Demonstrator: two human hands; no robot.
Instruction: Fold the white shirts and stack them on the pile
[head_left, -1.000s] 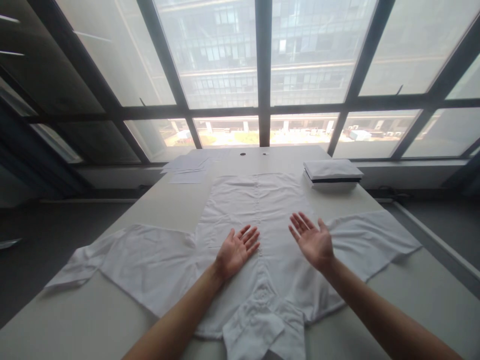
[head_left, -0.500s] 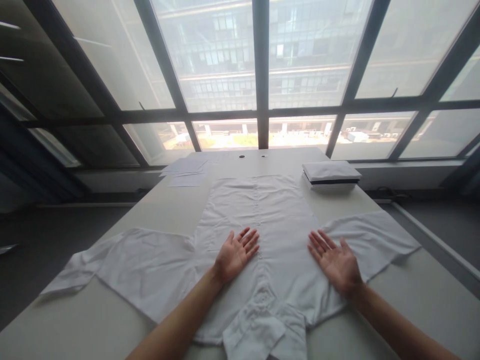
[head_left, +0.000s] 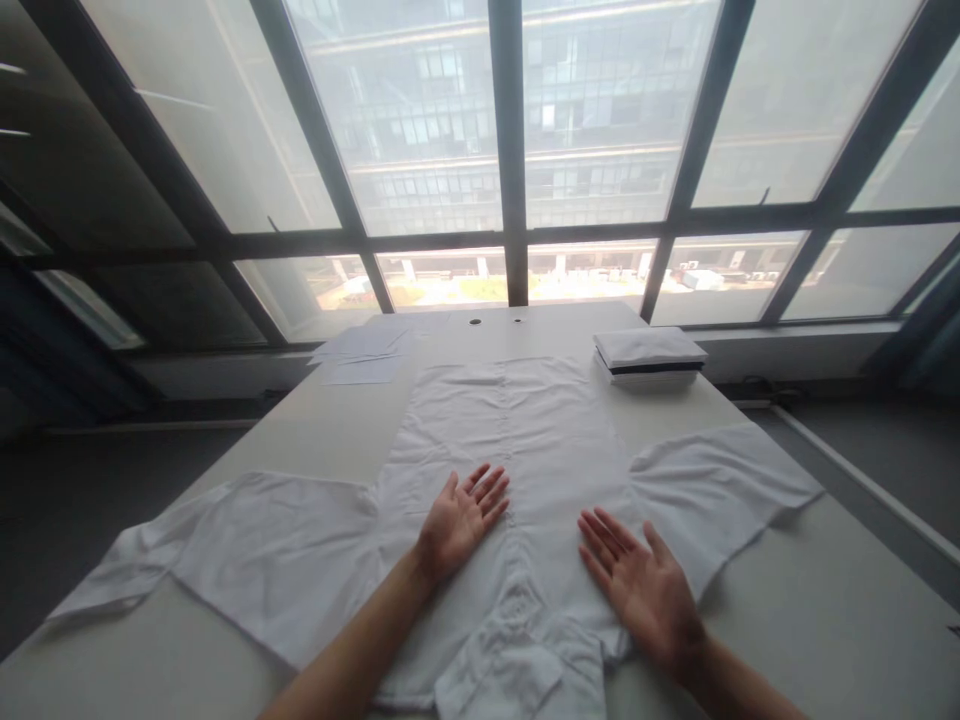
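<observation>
A white button-up shirt lies spread on a white table, its collar toward me and its hem toward the window. One sleeve stretches out to the left, the other to the right. My left hand, palm up with fingers extended, is over the shirt just left of the button line. On the other side, my right hand is also palm up, fingers straight, over the right shoulder area. Neither holds anything. Whether the backs of the hands touch the cloth I cannot tell.
The white table reaches to a large framed window. Loose paper sheets lie at its far left. A stack of folded white cloth with a dark layer sits at the far right. Two small holes are near the far edge.
My right hand has moved left and toward me, from beside the right sleeve to nearer the button line. My left hand keeps about the same place on the shirt. The view has shifted slightly.
</observation>
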